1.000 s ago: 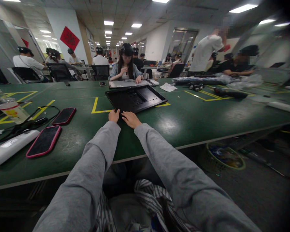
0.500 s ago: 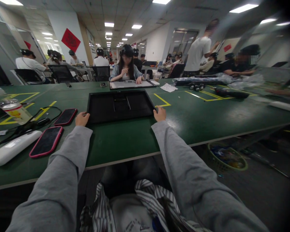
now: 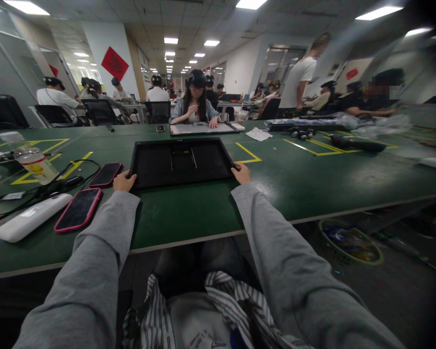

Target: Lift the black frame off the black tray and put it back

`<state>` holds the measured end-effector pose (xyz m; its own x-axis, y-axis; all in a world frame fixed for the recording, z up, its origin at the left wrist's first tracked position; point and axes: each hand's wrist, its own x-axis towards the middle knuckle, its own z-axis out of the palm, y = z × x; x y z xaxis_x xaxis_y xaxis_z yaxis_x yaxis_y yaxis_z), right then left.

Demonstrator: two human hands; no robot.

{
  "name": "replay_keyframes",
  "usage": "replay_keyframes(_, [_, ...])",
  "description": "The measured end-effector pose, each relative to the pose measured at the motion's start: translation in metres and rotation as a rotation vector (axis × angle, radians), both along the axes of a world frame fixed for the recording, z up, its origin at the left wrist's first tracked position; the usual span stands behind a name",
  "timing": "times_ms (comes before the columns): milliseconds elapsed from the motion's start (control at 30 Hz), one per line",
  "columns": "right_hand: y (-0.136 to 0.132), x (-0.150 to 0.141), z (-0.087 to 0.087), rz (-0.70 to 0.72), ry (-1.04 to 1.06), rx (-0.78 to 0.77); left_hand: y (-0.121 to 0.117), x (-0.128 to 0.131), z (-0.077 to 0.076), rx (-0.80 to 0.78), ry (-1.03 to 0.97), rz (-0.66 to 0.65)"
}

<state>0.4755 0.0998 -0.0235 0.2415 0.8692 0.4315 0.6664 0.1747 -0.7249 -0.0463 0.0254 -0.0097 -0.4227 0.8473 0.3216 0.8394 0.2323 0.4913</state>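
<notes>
A black, shallow rectangular panel with a raised rim (image 3: 150, 162), possibly a monitor's back cover, is in front of me over the green table (image 3: 189, 213). An oblong recessed part with two thin bright edges shows near its middle. My left hand (image 3: 124, 182) grips the panel's near left corner, thumb along the rim. At the right edge, close to the near corner, my right hand (image 3: 242, 173) is closed on the same panel. The fingers under the rim are hidden on both sides. Whether the panel's underside touches the table I cannot tell.
Left of my arm lie two red-edged phones (image 3: 78, 210), a white oblong device (image 3: 31, 217), black cables and a bottle (image 3: 36, 162). A person opposite touches a flat panel (image 3: 203, 129). Plastic wrap (image 3: 381, 126) and a black tool (image 3: 359, 143) lie right.
The view has shifted slightly, so the scene sits farther right. The panel stays between my hands, with little visible motion. The standing person at the back right has lowered an arm.
</notes>
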Motion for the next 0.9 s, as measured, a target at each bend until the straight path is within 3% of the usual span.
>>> replay_keyframes(167, [-0.003, -0.002, 0.000, -0.003, -0.046, -0.011, 0.000, -0.001, 0.000, 0.031, 0.085, -0.006])
replay_keyframes(300, [-0.009, -0.008, 0.005, -0.049, -0.133, -0.029, -0.012, 0.014, 0.012, 0.146, 0.184, -0.006])
replay_keyframes(467, [-0.023, -0.018, 0.024, -0.163, -0.235, 0.185, -0.038, 0.044, 0.041, 0.390, 0.219, 0.068])
replay_keyframes(633, [-0.043, -0.026, 0.043, -0.236, -0.278, 0.347, -0.059, 0.055, 0.063, 0.535, 0.218, 0.122])
replay_keyframes(900, [-0.042, -0.025, 0.038, -0.251, -0.305, 0.335, -0.057, 0.058, 0.062, 0.500, 0.176, 0.047])
